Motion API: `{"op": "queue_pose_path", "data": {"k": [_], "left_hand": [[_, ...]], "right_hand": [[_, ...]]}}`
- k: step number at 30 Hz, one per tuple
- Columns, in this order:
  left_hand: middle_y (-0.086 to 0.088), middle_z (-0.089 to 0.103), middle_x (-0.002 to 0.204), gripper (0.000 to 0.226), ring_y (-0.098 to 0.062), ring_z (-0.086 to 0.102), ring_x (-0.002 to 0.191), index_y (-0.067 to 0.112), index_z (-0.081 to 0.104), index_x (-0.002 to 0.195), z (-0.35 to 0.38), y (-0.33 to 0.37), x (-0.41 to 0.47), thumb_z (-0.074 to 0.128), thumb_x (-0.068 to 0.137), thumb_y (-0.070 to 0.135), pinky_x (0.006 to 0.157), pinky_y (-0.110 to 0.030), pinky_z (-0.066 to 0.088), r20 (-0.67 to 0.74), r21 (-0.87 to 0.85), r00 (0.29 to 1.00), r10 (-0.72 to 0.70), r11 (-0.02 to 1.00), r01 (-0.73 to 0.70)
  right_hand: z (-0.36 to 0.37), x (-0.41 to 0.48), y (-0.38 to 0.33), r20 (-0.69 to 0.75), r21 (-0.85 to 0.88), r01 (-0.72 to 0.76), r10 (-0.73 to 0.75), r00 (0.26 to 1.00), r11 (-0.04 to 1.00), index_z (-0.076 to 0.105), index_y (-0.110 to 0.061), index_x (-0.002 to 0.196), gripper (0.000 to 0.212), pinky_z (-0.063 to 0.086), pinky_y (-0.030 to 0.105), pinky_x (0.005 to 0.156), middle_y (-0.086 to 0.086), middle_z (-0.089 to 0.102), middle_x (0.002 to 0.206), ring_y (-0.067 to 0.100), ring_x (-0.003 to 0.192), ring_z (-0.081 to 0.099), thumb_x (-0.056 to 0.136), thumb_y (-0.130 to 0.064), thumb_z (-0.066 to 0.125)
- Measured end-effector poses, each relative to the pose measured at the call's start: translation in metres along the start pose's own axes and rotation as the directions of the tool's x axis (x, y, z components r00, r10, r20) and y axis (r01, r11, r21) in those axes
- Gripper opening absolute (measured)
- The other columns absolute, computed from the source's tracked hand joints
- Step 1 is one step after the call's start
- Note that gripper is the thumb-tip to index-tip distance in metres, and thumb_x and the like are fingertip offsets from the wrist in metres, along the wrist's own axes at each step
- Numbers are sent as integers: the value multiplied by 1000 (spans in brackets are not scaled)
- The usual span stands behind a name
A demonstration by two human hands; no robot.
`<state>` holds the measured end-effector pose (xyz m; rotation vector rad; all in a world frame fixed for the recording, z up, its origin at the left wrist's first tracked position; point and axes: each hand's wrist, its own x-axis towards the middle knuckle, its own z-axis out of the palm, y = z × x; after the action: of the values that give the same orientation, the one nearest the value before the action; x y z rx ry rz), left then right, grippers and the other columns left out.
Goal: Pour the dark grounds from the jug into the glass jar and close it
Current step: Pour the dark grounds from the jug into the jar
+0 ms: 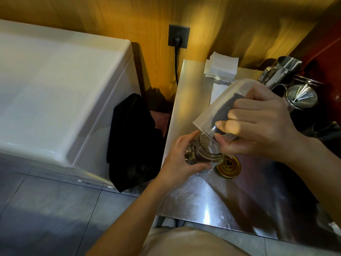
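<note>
My right hand (258,124) grips a clear jug (221,104), tipped steeply so its rim hangs over the mouth of the glass jar (203,152). Dark grounds (224,111) lie along the jug's lower wall under my fingers. My left hand (177,157) holds the jar from its left side at the left edge of the steel table (203,196). Some dark grounds sit in the jar's bottom. The jar's gold lid (228,166) lies flat on the table just right of the jar, partly hidden by my right hand.
Steel pitchers (284,71) and a metal funnel (302,97) stand at the table's back right. White paper napkins (221,66) lie at the back. A white chest appliance (55,89) is on the left, with a black cloth (132,141) in the gap. A few spilled grounds dot the table.
</note>
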<state>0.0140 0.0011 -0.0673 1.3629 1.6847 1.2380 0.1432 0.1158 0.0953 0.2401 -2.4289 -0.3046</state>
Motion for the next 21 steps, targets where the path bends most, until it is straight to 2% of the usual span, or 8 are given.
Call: {"op": "queue_pose_path", "data": {"k": [4, 11, 17, 21], "left_hand": [[40, 37, 118, 81, 13, 40, 114, 68, 28, 121, 0, 1, 0, 80, 63, 48, 91, -4, 36, -6, 5, 1000, -1, 1000, 1], [35, 39, 121, 79, 7, 44, 115, 66, 30, 123, 0, 5, -2, 78, 61, 52, 95, -13, 40, -11, -16, 1000, 0, 1000, -1], [28, 41, 122, 82, 7, 44, 114, 65, 30, 123, 0, 2, -1, 81, 63, 43, 95, -17, 42, -13, -10, 1000, 5, 1000, -5], [33, 40, 120, 82, 10, 43, 114, 65, 29, 123, 0, 2, -1, 81, 63, 45, 94, -10, 39, -16, -14, 1000, 2, 1000, -3]], "right_hand": [[-1, -1, 0, 3, 8, 7, -7, 1000, 1000, 66, -3, 56, 22, 40, 34, 49, 7, 55, 48, 22, 41, 48, 77, -11, 70], [0, 0, 0, -6, 17, 10, -10, 1000, 1000, 67, -3, 55, 24, 45, 37, 47, 7, 56, 47, 23, 40, 48, 77, -11, 70], [0, 0, 0, -5, 11, 32, -32, 999, 999, 67, -3, 54, 25, 44, 36, 48, 8, 57, 48, 23, 40, 50, 78, -11, 69], [-1, 0, 2, 0, 9, 30, -30, 1000, 1000, 67, -3, 56, 24, 42, 34, 48, 7, 56, 48, 23, 40, 49, 77, -11, 69]]}}
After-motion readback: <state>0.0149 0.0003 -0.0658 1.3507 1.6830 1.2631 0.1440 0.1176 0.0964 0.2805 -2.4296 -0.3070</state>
